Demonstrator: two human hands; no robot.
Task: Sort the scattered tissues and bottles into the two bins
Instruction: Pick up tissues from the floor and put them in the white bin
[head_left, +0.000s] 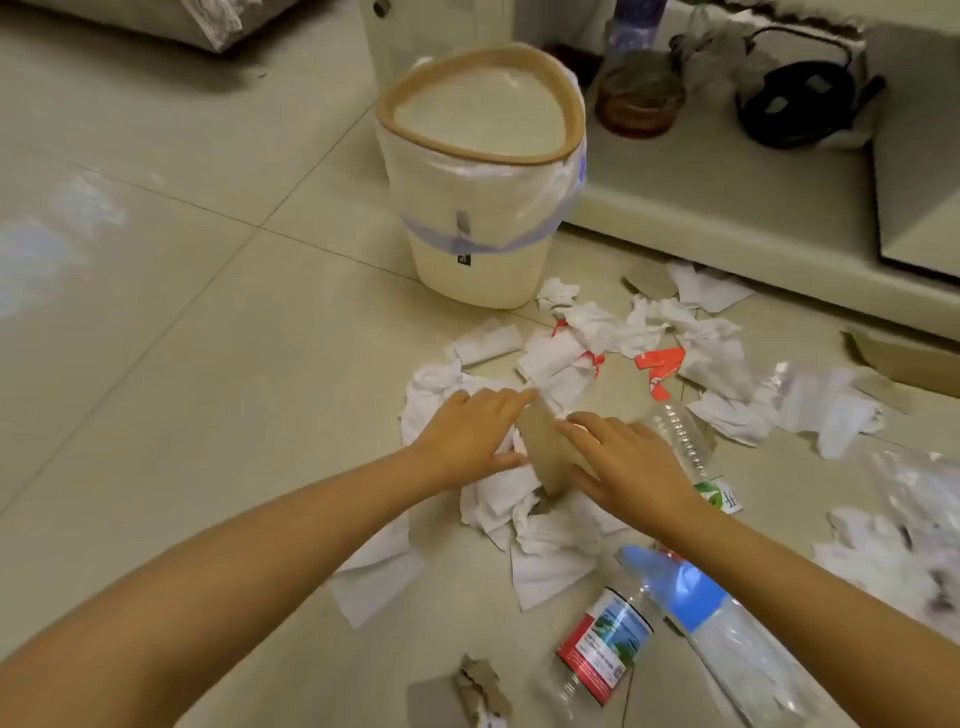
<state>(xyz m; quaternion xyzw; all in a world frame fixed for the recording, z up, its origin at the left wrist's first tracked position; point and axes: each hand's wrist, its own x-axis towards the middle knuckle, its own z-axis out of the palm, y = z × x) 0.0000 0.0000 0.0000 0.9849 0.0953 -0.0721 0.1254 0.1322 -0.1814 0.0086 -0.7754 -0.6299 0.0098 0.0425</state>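
Observation:
White tissues (519, 499) lie scattered over the tiled floor in front of a cream bin (462, 208) lined with a plastic bag. My left hand (467, 436) and my right hand (623, 462) press flat on either side of a brown cardboard tube (545, 447) that rests on the tissue pile, fingers spread. A clear ribbed bottle (685, 441) with a green label lies just right of my right hand. A red-labelled bottle (602, 644) and a blue-labelled bottle (727, 623) lie nearer me, under my right forearm. Only one bin is in view.
A low cream cabinet (727, 208) runs along the right, with a black kettle (800, 104) and a glass jar (639, 98) on it. Cardboard scraps (904, 358), red wrapper pieces (660, 364) and crumpled clear plastic (914, 488) lie among the tissues. Bare tiles stretch to the left.

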